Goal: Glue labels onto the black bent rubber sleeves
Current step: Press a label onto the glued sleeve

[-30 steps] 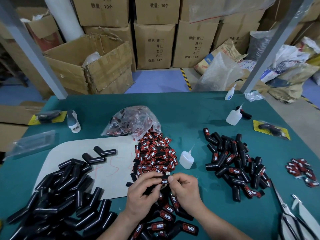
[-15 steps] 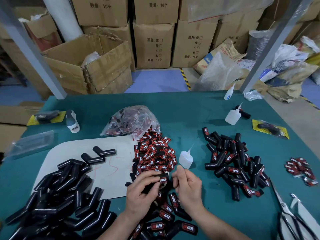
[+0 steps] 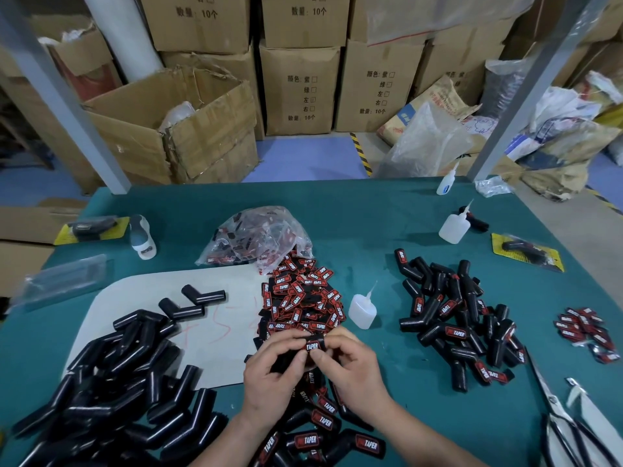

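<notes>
Bare left hand [image 3: 269,375], right hand [image 3: 352,370], bare forearms [image 3: 435,444]

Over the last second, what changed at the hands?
The right hand briefly lifted its fingers off the sleeve, then came back; its thumb now presses the label. The left hand kept holding the sleeve. The glue bottle stayed put.

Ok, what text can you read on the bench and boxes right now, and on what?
"TAPER": label on the held sleeve, loose labels, finished sleeves.
"数量: 10个": cardboard boxes.
"颜色: 紫, 绿, 左, 右": same boxes.
Print on the far glue bottle: too blurred.
</notes>
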Available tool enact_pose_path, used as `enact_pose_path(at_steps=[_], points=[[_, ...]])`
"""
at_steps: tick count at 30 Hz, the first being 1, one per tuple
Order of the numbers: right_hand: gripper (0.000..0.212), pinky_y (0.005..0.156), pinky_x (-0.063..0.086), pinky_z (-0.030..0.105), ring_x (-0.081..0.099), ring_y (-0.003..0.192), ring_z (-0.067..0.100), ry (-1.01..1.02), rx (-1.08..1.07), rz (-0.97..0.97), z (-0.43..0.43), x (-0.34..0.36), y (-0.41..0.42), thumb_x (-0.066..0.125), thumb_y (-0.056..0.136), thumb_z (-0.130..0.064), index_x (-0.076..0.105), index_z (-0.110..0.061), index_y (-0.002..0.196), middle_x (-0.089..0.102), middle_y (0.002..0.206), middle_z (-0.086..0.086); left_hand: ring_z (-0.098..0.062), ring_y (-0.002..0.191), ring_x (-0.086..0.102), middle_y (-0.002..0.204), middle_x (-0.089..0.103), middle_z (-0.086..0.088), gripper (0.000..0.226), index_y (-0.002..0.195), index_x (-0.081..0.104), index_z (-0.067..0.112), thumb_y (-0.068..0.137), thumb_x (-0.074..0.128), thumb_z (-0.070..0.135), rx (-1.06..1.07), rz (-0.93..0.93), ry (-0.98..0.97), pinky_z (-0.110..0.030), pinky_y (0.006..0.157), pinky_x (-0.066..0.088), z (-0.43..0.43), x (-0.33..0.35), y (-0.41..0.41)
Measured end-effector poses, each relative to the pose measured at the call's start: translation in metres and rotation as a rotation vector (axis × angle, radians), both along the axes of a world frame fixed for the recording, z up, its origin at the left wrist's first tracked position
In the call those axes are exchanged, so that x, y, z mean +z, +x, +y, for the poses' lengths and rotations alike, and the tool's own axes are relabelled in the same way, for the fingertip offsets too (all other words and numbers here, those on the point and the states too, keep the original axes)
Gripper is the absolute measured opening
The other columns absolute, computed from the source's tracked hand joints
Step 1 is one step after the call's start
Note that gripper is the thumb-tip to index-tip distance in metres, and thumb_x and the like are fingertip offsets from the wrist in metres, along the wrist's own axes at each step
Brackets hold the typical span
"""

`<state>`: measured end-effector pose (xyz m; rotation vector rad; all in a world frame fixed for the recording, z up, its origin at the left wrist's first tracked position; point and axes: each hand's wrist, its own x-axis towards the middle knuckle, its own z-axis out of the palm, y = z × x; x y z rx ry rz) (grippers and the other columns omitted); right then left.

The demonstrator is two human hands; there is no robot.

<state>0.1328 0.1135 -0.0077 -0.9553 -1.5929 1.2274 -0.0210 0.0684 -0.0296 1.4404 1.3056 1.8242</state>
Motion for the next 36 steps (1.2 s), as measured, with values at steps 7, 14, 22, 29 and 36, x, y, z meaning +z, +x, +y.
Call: enact_pose_path(at_steps=[7,14,22,29,36], points=[[0.032,0.065,0.041,0.026,0.046,0.070,0.010,-0.080,0.006,0.037,0.003,0.005,0.001,0.077,0.085,-0.039,0.071,-0.008,0.078,0.048,0.072,-0.007,-0.032,0.105,0.071,0.114,0.074,-0.003,0.011,0.106,0.076,0.026,0.096,0.073,0.030,-0.016,-0.023,-0.021,-0.062,0.077,0.060,-0.002,-0.004,-0.001],[0.029,0.064,0.038,0.027,0.043,0.067,0.013,-0.146,-0.011,0.133,-0.002,0.007,-0.001,0.074,0.085,-0.028,0.070,-0.002,0.075,0.046,0.069,-0.001,-0.022,0.104,0.072,0.114,0.074,0.006,0.020,0.104,0.075,0.024,0.088,0.072,0.013,0.004,0.079,0.025,-0.030,0.094,0.056,-0.001,0.006,0.003],[0.023,0.064,0.039,0.023,0.044,0.064,0.010,-0.196,0.000,0.137,-0.004,0.013,-0.001,0.070,0.085,-0.029,0.071,-0.019,0.064,0.048,0.064,-0.005,-0.022,0.103,0.072,0.116,0.073,0.006,0.021,0.106,0.076,0.022,0.088,0.072,0.011,0.002,0.094,0.034,-0.031,0.093,0.056,-0.002,0.004,0.002],[0.025,0.061,0.038,0.020,0.043,0.059,0.007,-0.227,-0.022,0.132,-0.001,0.010,-0.003,0.072,0.082,-0.030,0.069,-0.027,0.057,0.048,0.059,-0.010,-0.024,0.102,0.073,0.113,0.074,0.000,0.016,0.101,0.077,0.010,0.087,0.072,0.007,-0.015,0.127,0.030,-0.033,0.092,0.057,-0.003,0.005,0.004],[0.027,0.060,0.037,0.021,0.042,0.059,0.010,-0.228,-0.034,0.122,0.000,0.004,-0.002,0.072,0.082,-0.028,0.067,-0.024,0.056,0.047,0.059,-0.006,-0.022,0.101,0.073,0.112,0.075,0.001,0.013,0.096,0.078,0.002,0.086,0.073,0.008,0.002,0.131,0.023,-0.028,0.093,0.056,-0.002,0.005,0.006]])
